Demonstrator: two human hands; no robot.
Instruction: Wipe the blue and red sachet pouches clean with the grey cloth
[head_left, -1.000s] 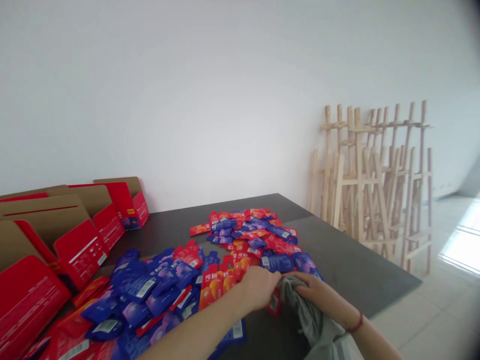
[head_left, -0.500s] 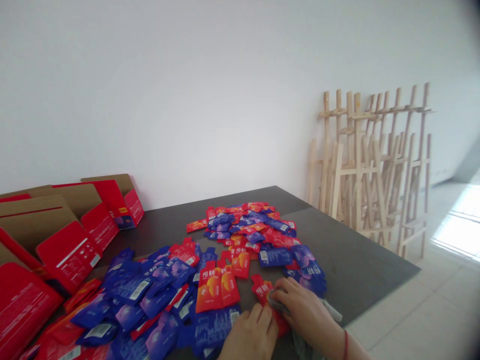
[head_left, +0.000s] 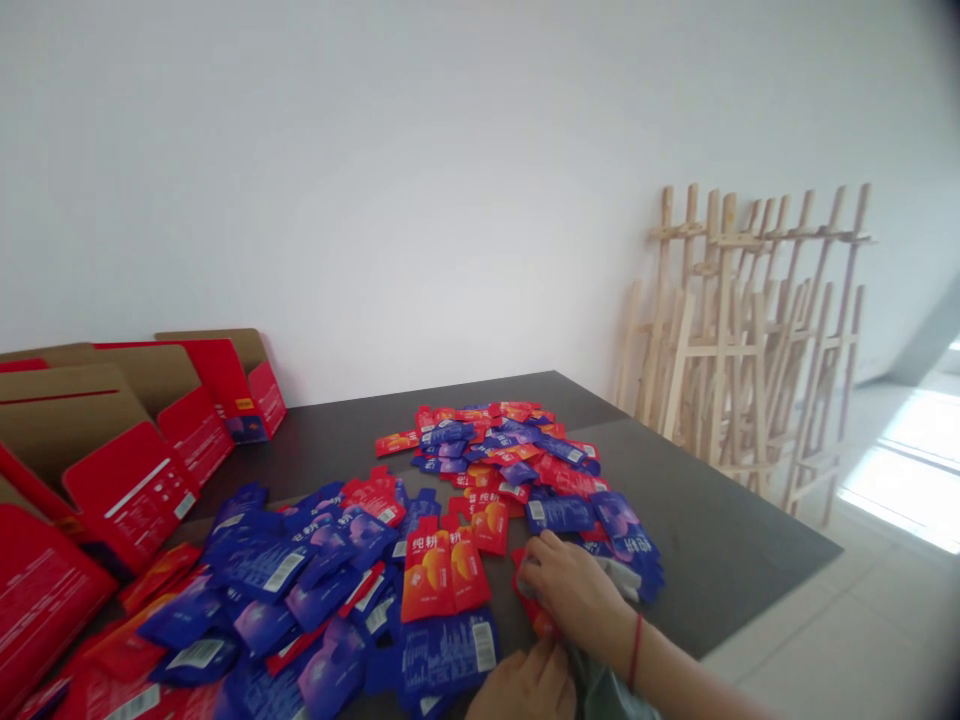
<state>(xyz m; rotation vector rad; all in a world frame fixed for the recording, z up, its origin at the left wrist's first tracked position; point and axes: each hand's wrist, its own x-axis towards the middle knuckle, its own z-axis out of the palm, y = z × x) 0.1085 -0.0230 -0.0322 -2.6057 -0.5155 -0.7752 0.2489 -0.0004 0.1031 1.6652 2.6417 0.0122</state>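
Observation:
A red-orange pouch (head_left: 534,612) lies flat on the dark table, mostly covered by my hands. My right hand (head_left: 576,590) is closed on a grey cloth (head_left: 622,578) and presses it against the pouch's upper part. Part of the cloth trails under the right wrist. At the bottom of the frame my left hand (head_left: 527,686) rests its fingers on the pouch's lower end and holds it there. Two red-orange pouches (head_left: 442,575) overlap to the left, above a blue pouch (head_left: 448,655) showing its barcode side.
A mixed heap of blue and red pouches (head_left: 300,570) spreads over the left of the table (head_left: 739,535). Another pile of pouches (head_left: 510,445) sits farther back. Open red cardboard boxes (head_left: 131,490) line the left side. Wooden easels (head_left: 724,350) lean by the white wall.
My right hand with the cloth has slid toward the pouch's top end and covers more of it. My left hand has shifted down toward the pouch's lower end. The view has tilted slightly.

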